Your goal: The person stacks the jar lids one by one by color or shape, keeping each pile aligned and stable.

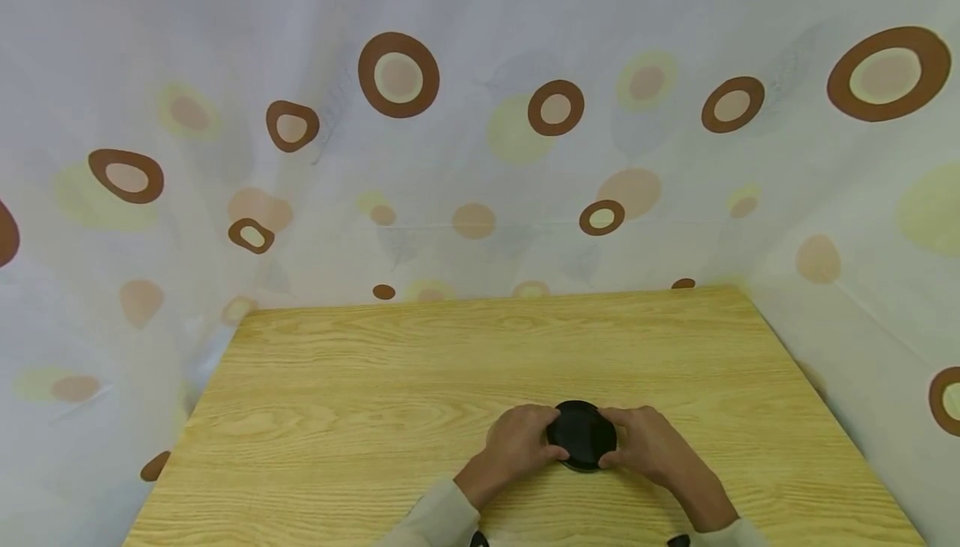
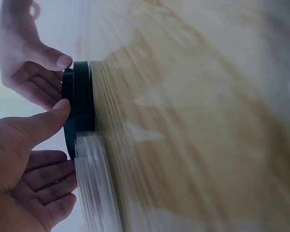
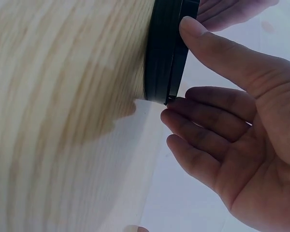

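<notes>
A black round container (image 1: 581,437), low and flat-topped, lies on the wooden tabletop between both hands. From the side, in the left wrist view, it shows two layers, a thin upper disc (image 2: 68,125) and a thicker lower part (image 2: 84,96). The disc sits slightly offset on that part. My left hand (image 1: 521,439) grips the left side of the rim, thumb at the near edge and index finger at the far edge. Mirroring it, my right hand (image 1: 641,439) holds the right side. In the right wrist view its other fingers (image 3: 198,123) spread loosely below the rim.
The light wood-grain table (image 1: 390,380) extends left, right and behind the container. A pale sheet with brown rings and pastel spots (image 1: 450,163) hangs behind the table and along both sides. Light sleeves (image 1: 438,518) cover the forearms at the near edge.
</notes>
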A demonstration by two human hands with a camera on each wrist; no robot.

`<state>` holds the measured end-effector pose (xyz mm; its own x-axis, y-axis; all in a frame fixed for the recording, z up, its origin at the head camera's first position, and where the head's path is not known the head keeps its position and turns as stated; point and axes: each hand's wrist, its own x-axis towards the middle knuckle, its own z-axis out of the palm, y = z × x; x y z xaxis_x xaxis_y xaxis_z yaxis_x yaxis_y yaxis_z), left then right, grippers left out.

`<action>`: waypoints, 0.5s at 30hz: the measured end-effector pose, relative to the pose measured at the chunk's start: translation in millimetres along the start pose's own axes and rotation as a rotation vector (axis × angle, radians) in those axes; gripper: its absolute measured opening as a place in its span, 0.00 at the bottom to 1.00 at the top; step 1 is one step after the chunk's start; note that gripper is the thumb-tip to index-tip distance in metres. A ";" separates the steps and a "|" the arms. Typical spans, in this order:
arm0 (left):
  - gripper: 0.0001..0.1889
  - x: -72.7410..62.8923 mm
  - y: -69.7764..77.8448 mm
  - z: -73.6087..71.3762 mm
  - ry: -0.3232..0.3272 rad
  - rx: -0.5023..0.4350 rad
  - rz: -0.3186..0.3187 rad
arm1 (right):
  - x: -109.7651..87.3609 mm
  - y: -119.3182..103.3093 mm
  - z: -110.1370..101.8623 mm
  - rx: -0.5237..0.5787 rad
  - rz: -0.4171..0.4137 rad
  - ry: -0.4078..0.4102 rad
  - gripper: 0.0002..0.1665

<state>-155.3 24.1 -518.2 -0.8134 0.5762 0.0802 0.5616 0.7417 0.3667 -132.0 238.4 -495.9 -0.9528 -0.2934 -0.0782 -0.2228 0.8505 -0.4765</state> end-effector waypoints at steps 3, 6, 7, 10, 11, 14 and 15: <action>0.24 -0.3 2.0 -1.6 0.002 0.029 0.013 | -0.3 -1.1 1.0 -0.018 0.006 -0.006 0.40; 0.20 -0.2 4.3 -3.5 -0.011 0.082 0.017 | 0.2 -2.3 0.9 -0.038 0.007 -0.016 0.40; 0.19 -0.2 4.9 -4.2 -0.015 0.098 0.018 | 0.4 -2.9 0.9 -0.045 0.006 -0.017 0.40; 0.21 -0.3 5.8 -5.4 -0.040 0.122 0.005 | 1.2 -4.1 -0.2 -0.043 -0.001 -0.028 0.40; 0.22 -0.5 5.9 -5.9 -0.048 0.121 -0.004 | 1.5 -4.3 -0.6 -0.043 -0.006 -0.032 0.40; 0.25 -1.3 4.1 -6.2 -0.057 0.101 -0.021 | 1.7 -4.8 -2.0 -0.034 0.000 -0.033 0.39; 0.24 -1.6 2.7 -6.0 -0.052 0.084 -0.022 | 1.9 -4.8 -2.8 -0.031 0.000 -0.031 0.39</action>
<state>-153.4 23.2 -511.7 -0.8181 0.5745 0.0240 0.5558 0.7794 0.2890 -133.4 234.9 -491.3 -0.9462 -0.3059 -0.1054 -0.2292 0.8636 -0.4490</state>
